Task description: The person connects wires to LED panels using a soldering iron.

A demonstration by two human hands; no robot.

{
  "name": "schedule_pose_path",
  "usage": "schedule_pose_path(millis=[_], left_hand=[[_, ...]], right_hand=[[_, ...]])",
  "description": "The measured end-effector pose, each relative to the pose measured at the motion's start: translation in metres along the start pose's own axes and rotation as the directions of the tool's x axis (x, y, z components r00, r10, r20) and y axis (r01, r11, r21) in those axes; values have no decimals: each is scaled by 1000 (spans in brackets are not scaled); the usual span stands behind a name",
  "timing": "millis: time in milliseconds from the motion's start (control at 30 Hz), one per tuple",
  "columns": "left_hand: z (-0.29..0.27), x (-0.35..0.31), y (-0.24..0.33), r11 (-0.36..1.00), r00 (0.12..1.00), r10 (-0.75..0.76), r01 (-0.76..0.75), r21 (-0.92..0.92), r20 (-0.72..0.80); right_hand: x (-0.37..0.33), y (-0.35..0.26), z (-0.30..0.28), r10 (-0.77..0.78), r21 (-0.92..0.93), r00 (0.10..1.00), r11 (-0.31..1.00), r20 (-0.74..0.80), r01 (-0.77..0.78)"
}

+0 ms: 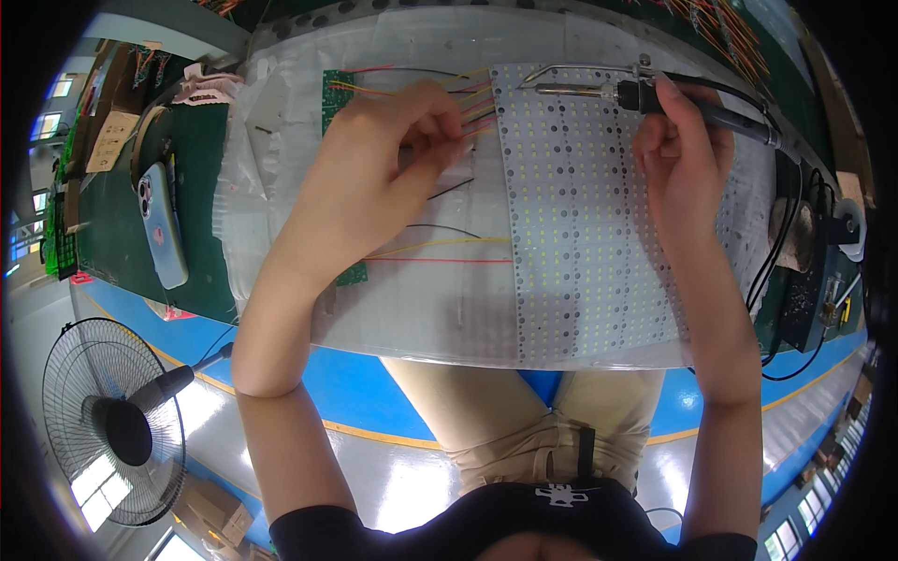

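A white LED panel (582,271), dotted with rows of small yellowish chips and dark round spots, lies on the right half of the covered table. Thin red, yellow and black wires (440,261) run between its left edge and a narrow green circuit board (353,274), which my left forearm and hand partly cover. My left hand (379,159) is over the wires, thumb and fingers pinched on a wire at the panel's upper left. In my right hand (687,154) is a soldering iron (641,96) with a thin metal feed tube above it, its tip over the panel's upper left corner.
Whitish sheeting (412,318) covers the table. A phone (163,224) lies on the green surface at left, beyond which stands a fan (117,425). Black cables (776,248) hang at right beside a dark box (812,299). Bundles of orange wires (725,33) lie at the far right.
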State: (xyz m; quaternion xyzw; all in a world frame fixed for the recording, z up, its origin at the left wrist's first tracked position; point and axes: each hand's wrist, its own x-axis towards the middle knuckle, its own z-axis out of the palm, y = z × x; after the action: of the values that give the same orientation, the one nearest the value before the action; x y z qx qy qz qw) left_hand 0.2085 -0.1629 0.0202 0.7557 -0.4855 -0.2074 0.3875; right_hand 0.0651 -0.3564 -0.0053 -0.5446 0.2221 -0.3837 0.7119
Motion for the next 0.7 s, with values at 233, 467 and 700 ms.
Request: schedule_pose_path(millis=[233, 467, 700], left_hand=[[7, 1, -1, 999, 995, -31, 31, 6, -100], [14, 1, -1, 996, 987, -59, 70, 63, -150], [19, 4, -2, 995, 981, -42, 58, 78, -191]], right_hand=[[-3, -1, -1, 10, -29, 998, 1000, 65, -8], [-5, -3, 2, 80, -78, 994, 994, 69, -75], [-3, -4, 3, 102, -64, 991, 993, 86, -97]])
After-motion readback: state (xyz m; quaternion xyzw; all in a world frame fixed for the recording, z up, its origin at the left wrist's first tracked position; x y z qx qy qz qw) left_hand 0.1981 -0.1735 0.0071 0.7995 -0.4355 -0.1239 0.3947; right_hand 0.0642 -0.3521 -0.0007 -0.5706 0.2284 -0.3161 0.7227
